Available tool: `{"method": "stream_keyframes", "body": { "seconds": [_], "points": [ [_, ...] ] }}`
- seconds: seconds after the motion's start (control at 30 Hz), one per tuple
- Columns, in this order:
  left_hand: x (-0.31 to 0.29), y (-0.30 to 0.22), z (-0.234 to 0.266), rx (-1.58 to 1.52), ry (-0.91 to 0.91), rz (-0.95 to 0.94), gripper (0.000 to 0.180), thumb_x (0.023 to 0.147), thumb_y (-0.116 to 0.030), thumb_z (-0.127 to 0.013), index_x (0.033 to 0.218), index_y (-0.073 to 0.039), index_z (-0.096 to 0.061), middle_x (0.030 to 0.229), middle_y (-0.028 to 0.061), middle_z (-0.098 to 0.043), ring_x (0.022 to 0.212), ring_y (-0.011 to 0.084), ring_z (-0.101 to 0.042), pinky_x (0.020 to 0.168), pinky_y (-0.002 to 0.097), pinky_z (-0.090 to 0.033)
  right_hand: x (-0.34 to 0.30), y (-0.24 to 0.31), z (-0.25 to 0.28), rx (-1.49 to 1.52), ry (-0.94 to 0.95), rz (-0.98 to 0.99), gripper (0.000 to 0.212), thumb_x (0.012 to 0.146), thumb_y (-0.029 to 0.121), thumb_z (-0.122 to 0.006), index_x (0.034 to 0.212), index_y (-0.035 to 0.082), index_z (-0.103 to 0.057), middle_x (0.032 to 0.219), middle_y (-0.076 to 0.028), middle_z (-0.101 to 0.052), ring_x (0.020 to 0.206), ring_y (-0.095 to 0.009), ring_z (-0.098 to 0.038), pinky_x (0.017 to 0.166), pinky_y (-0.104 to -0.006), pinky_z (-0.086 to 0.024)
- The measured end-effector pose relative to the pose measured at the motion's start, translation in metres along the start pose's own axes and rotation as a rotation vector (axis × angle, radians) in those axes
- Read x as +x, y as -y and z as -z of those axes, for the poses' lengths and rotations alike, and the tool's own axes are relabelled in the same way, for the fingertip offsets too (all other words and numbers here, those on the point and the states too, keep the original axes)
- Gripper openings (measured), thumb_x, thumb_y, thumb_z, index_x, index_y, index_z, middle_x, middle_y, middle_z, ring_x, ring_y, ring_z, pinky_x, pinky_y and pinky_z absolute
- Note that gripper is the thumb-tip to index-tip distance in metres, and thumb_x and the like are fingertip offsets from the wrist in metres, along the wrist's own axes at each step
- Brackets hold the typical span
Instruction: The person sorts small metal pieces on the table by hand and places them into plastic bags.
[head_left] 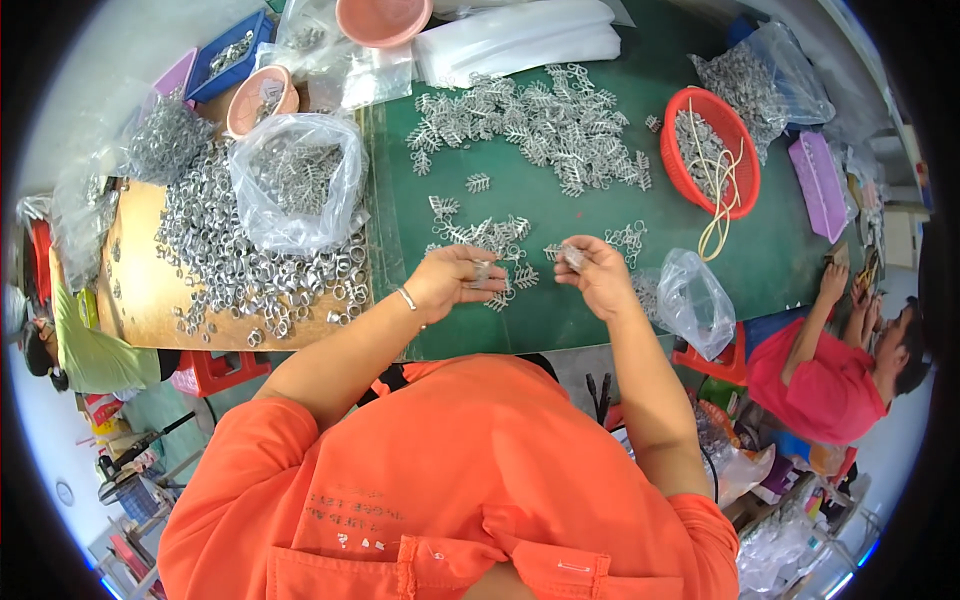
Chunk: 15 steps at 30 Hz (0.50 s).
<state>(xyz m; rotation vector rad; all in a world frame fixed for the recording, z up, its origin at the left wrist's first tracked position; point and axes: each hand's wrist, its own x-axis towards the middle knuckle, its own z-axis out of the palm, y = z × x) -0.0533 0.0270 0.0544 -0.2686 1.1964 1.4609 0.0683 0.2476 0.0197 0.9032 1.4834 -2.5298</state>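
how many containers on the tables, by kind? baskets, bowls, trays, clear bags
red mesh basket: 1
pink bowls: 2
blue tray: 1
purple trays: 2
clear bags holding metal parts: 3
total: 9

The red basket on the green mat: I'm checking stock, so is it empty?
No, the red basket holds a heap of small silver metal parts and some pale rubber bands.
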Motion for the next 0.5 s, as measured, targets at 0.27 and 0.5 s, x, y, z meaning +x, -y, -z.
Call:
{"method": "stream_keyframes", "body": {
  "seconds": [0.27,0.5],
  "points": [
    [0.031,0.029,-0.024,1.472,-0.068,-0.813,0.019,0.066,-0.015,-0.07,0.078,-0.004,-0.061,0.081,0.0123,-0.056,0.081,0.0308,-0.057,0.072,0.0405,-0.048,-0.014,-0.01,-0.004,-0.129,-0.126,-0.14,0.011,0.08,0.009,-0.057,0.087,0.001,-0.06,0.067,-0.004,-0.057,0.061,-0.014,-0.057,0.046,-0.0258,-0.043],
    [0.09,0.047,-0.053,1.833,0.105,-0.832,0.024,0.066,-0.016,-0.07,0.087,-0.006,-0.066,0.093,0.0159,-0.061,0.091,0.0298,-0.06,0.081,0.0408,-0.049,0.008,-0.056,-0.031,-0.923,-0.265,0.281,0.02,0.069,0.014,-0.065,0.087,0.005,-0.065,0.1,-0.024,-0.06,0.101,-0.033,-0.058,0.089,-0.0411,-0.043]
  ]
}}
